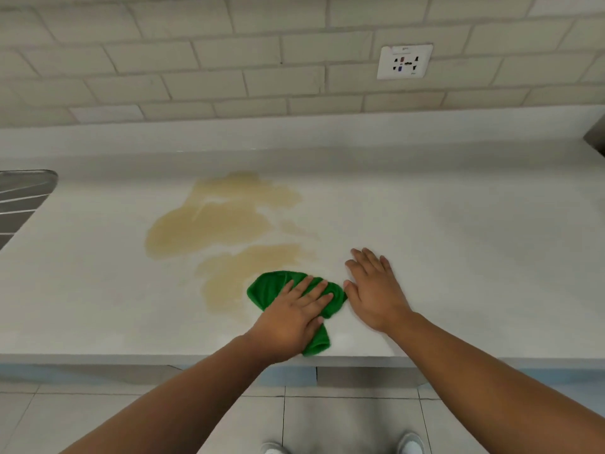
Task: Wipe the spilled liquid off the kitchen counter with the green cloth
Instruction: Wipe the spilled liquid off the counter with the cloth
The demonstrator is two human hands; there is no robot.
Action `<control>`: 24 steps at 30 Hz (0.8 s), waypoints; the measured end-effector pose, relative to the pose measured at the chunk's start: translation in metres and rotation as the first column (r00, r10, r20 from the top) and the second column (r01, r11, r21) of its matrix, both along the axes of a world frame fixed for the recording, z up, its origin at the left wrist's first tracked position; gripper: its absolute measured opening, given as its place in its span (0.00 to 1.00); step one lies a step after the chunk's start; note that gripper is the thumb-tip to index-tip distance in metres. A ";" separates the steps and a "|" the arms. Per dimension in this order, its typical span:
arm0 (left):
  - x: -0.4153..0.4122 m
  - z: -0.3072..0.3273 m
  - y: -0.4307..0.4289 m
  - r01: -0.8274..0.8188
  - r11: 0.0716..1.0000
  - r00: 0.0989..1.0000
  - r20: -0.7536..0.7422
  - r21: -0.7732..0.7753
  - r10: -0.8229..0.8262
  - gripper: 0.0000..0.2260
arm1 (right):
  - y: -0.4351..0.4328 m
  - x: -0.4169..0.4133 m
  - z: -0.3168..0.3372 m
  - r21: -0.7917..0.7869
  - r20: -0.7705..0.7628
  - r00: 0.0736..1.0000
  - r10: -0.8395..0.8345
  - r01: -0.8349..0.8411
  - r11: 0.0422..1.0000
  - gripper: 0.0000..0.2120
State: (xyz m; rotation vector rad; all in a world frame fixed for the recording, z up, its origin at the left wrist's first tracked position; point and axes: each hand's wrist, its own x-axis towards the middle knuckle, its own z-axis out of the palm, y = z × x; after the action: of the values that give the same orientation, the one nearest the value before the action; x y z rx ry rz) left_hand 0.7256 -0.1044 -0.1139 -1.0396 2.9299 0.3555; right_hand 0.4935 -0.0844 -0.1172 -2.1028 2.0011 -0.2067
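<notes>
Green cloth [270,290] touching yellow spill [212,224], sink [23,198] far left.
Long way slanting up-left; left fingers [307,288] flat on it, right fingers [366,262] flat on bench [458,257].

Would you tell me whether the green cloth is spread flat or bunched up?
Bunched up: the green cloth lies crumpled beneath the left hand, whose straight fingers press it onto the white kitchen counter.

The left forearm [183,398] and right forearm [484,368] reach forward, wrists nearly straight. The left grip [294,317] lies palm down, fingers straight and together, angled to the right. The right grip [373,290] lies just beside it, palm down, fingers straight and slightly spread.
</notes>
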 end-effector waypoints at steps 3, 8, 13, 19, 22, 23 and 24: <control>0.047 -0.002 -0.004 0.170 0.985 0.985 -0.033 0.030 -0.169 0.23 | 0.004 0.001 -0.001 -0.012 -0.005 1.000 -0.017 0.017 1.000 0.36; 0.071 -0.001 -0.054 -0.034 0.999 0.999 0.030 0.019 0.034 0.27 | 0.005 0.004 0.000 0.009 -0.020 0.999 -0.033 0.033 0.999 0.36; -0.004 0.003 -0.053 -0.178 0.984 0.983 0.050 -0.027 0.179 0.24 | 0.005 0.002 -0.003 -0.011 0.003 0.997 -0.075 0.075 0.997 0.35; 0.026 -0.005 -0.011 0.197 0.980 0.980 -0.020 0.005 -0.197 0.24 | 0.003 0.003 -0.004 -0.026 0.011 0.996 -0.093 0.093 0.995 0.34; 0.070 -0.001 -0.029 0.228 0.974 0.974 -0.005 0.003 -0.228 0.24 | 0.003 0.003 -0.005 -0.028 0.012 0.995 -0.098 0.099 0.995 0.33; 0.076 0.001 -0.040 0.190 0.982 0.981 0.033 -0.013 -0.190 0.26 | 0.003 0.002 -0.006 -0.028 0.015 0.994 -0.110 0.111 0.993 0.34; 0.079 0.004 -0.049 0.128 0.991 0.989 0.076 -0.041 -0.124 0.28 | 0.002 0.002 -0.006 -0.026 0.016 0.993 -0.118 0.118 0.993 0.34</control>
State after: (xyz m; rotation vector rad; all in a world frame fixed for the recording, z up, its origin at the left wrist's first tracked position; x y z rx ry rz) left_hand 0.8045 -0.1535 -0.1103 -0.8470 2.9319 0.2437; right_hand 0.4956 -0.0820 -0.1234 -1.9944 2.1272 -0.2701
